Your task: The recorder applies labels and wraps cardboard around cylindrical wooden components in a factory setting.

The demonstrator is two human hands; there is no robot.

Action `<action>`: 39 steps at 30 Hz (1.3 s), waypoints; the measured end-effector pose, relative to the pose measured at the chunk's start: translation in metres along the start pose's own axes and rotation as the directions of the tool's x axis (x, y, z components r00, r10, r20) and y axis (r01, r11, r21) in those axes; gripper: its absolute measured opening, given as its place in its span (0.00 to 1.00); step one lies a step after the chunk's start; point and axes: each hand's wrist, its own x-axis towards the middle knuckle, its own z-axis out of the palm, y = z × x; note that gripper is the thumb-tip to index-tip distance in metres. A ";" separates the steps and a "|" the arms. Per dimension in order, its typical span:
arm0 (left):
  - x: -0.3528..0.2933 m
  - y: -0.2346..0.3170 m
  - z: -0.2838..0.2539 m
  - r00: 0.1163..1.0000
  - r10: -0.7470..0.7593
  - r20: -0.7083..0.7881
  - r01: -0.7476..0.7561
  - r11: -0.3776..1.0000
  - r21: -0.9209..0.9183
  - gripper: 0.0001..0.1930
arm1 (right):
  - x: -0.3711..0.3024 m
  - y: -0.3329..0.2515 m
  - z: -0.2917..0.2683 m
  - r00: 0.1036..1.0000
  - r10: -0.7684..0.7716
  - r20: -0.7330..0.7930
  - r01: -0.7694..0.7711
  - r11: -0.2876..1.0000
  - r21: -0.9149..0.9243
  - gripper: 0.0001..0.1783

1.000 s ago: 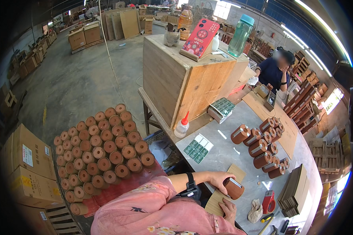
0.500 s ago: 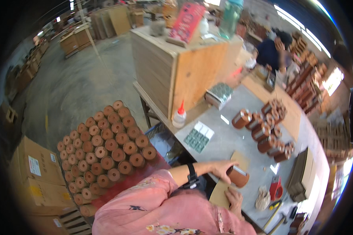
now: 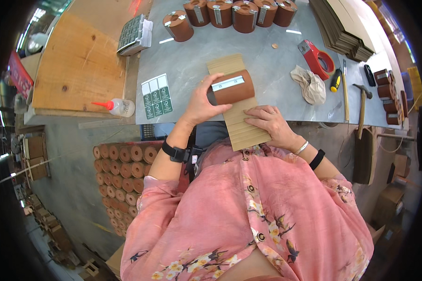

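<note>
A brown cylinder (image 3: 241,91) with a silver metal strip along its side lies on a creased strip of corrugated cardboard (image 3: 244,129). My left hand (image 3: 204,100) is closed around the cylinder's left end, thumb on the near side and fingers on the far side. The cardboard reaches past the table's near edge toward my shirt. My right hand (image 3: 272,125) grips the right edge of that near part, fingers on top; its thumb is hidden. Left of my left hand is a sheet of green and white labels (image 3: 157,99), with some white spaces.
Several brown cylinders (image 3: 244,18) line the grey table's far side. Stacked cardboard (image 3: 342,30), a red tape dispenser (image 3: 320,60), crumpled cloth (image 3: 309,84), a yellow-black knife (image 3: 335,80) and a hammer (image 3: 362,100) are right. A red-tipped bottle (image 3: 123,107) and stacked cylinders (image 3: 122,171) are left.
My view has swung down and toward the table, so things sit elsewhere in the picture. My left hand stays on the cylinder and my right on the cardboard.
</note>
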 end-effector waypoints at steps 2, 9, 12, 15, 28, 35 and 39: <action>0.010 -0.003 -0.001 0.999 0.034 -0.007 -0.034 0.998 -0.057 0.42 | -0.001 0.002 0.000 1.000 0.003 -0.003 -0.003 1.000 0.013 0.33; 0.038 -0.014 -0.012 0.997 -0.037 0.070 0.039 0.999 -0.024 0.42 | -0.007 0.011 0.002 1.000 0.006 0.022 -0.007 0.999 0.038 0.33; 0.042 -0.011 -0.018 0.987 -0.093 0.130 0.120 0.968 -0.221 0.39 | -0.007 0.012 0.006 1.000 0.010 0.002 -0.011 0.998 0.063 0.33; 0.043 -0.006 -0.023 0.966 -0.169 0.194 0.226 0.918 -0.326 0.38 | -0.008 0.012 0.007 0.999 0.009 -0.038 -0.006 0.996 0.094 0.33; 0.039 0.001 -0.018 0.961 -0.186 0.205 0.249 0.904 -0.348 0.39 | -0.010 0.012 0.009 0.994 0.016 -0.108 -0.005 0.995 0.105 0.30; 0.037 0.007 -0.015 0.964 -0.192 0.186 0.252 0.886 -0.391 0.39 | -0.011 0.013 0.012 0.991 0.009 -0.132 0.005 0.995 0.100 0.28; 0.036 0.010 -0.014 0.958 -0.206 0.198 0.269 0.885 -0.380 0.39 | -0.011 0.014 0.014 0.989 0.009 -0.150 0.006 0.995 0.104 0.27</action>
